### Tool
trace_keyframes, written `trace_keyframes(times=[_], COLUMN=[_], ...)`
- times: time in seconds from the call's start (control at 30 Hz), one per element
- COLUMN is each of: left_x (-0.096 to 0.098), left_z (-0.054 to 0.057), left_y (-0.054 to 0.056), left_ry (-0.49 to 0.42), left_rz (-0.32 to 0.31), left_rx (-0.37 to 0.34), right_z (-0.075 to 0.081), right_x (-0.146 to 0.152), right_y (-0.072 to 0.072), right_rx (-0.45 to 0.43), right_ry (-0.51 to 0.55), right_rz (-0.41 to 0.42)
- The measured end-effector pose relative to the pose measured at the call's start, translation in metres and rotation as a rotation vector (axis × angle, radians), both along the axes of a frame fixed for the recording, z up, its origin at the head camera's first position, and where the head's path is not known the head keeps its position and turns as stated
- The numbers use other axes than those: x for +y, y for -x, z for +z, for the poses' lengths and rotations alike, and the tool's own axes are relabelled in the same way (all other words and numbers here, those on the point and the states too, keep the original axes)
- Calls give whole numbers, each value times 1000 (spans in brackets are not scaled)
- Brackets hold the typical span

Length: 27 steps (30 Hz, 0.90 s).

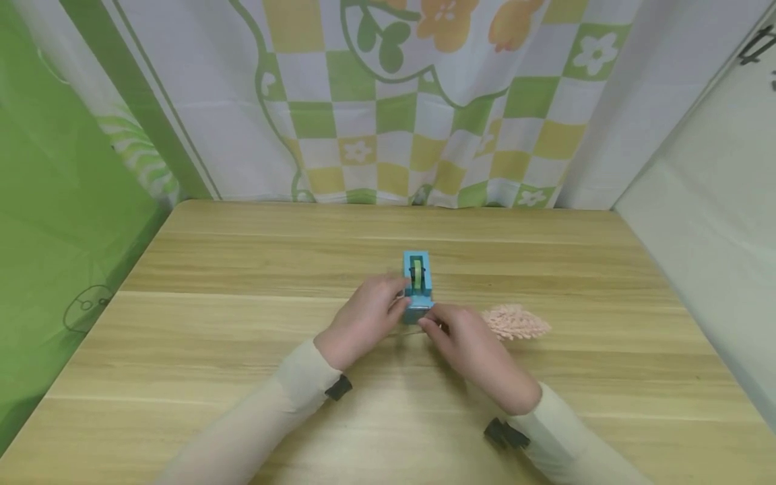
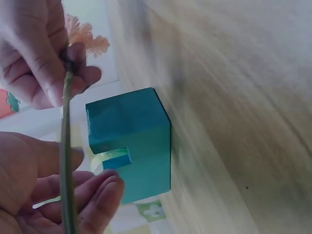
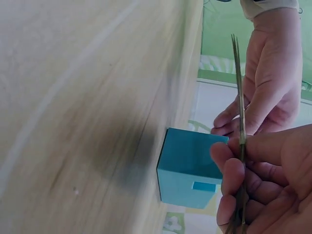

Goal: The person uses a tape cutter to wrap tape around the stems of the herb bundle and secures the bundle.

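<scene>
A blue tape dispenser [image 1: 418,312] with a green roll of tape [image 1: 417,275] stands on the table between the hands. My right hand [image 1: 475,347] pinches the thin greenish-brown stems [image 3: 238,78] of a dried flower sprig by the dispenser's front. Its fluffy pink head [image 1: 515,322] sticks out to the right, behind that hand. A paler band shows on the stems close to the pinching fingertips in the right wrist view. My left hand [image 1: 364,310] is at the dispenser's left side, fingertips right at it, loosely bent. In the left wrist view the stems cross in front of this hand.
The wooden table [image 1: 242,256] extends around the dispenser on all sides. Behind it hangs a checked, flowered curtain [image 1: 394,114]. A green cloth [image 1: 67,202] borders the left side and a pale cloth [image 1: 709,175] the right. Dark bands sit at both sleeve cuffs.
</scene>
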<state>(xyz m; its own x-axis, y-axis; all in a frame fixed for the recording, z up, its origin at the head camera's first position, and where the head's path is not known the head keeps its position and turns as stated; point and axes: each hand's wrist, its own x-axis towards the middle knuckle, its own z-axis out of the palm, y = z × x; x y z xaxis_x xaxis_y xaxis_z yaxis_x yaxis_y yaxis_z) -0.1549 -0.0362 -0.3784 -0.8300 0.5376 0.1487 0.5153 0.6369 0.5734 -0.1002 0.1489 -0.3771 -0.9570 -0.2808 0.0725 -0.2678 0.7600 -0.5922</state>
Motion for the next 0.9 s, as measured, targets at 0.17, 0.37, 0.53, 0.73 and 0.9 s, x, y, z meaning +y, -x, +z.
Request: trace_keyframes(times=[0.17,0.37,0.53,0.73,0.9], left_x=[-2,-5,-6,-7,-7], left_z=[5,12,12,11,10], left_y=[-11,-21,-24,-25,-25], left_ry=[-31,-57,-56,-59,-78], left_rz=[-11,-130,-197,-214,-217], left_rx=[81,40,1,-9,2], right_z=[3,5,6,5,3], right_x=[1,2,2,2,3], right_y=[-5,-9,-10,-11,-12], right_rx=[62,128,164,164,190], right_ry=[25,35,31,32,10], right_rz=[-26,-44,-55,-57,-51])
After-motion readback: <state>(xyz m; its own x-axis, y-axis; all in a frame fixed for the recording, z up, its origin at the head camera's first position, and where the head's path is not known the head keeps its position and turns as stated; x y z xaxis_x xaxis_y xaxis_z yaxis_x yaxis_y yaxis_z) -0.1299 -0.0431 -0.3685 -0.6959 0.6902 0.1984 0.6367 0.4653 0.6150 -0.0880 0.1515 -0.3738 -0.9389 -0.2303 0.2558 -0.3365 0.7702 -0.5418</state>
